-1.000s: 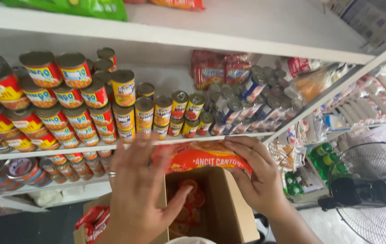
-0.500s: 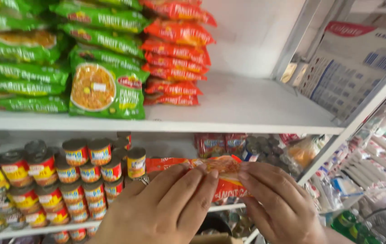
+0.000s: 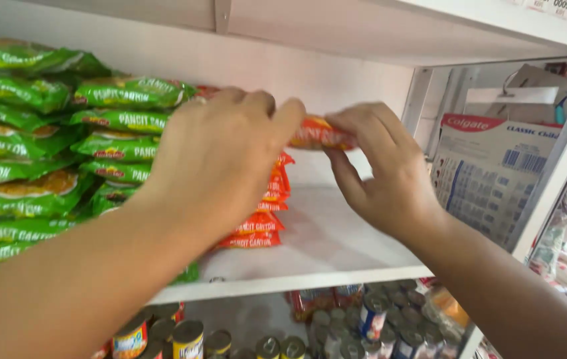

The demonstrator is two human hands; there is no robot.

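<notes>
The orange noodle packet (image 3: pixel 318 135) is lying flat, with its long axis going left to right, above the stack of orange packets (image 3: pixel 265 213) on the white shelf (image 3: pixel 336 246). Both hands are clamped on it: the left hand (image 3: pixel 220 156) is pinching its left end and the right hand (image 3: pixel 379 169) is pinching its right end, so the packet is sitting just between the fingertips, in front of the person and raised. Both hands are about equally near to it. The left hand is covering most of the packet and also the top of the orange stack, so whether the packet is touching the stack I cannot tell. Green noodle packets (image 3: pixel 44 153) are piled at the left. Cans (image 3: pixel 190 339) below are cut off by the edge.
</notes>
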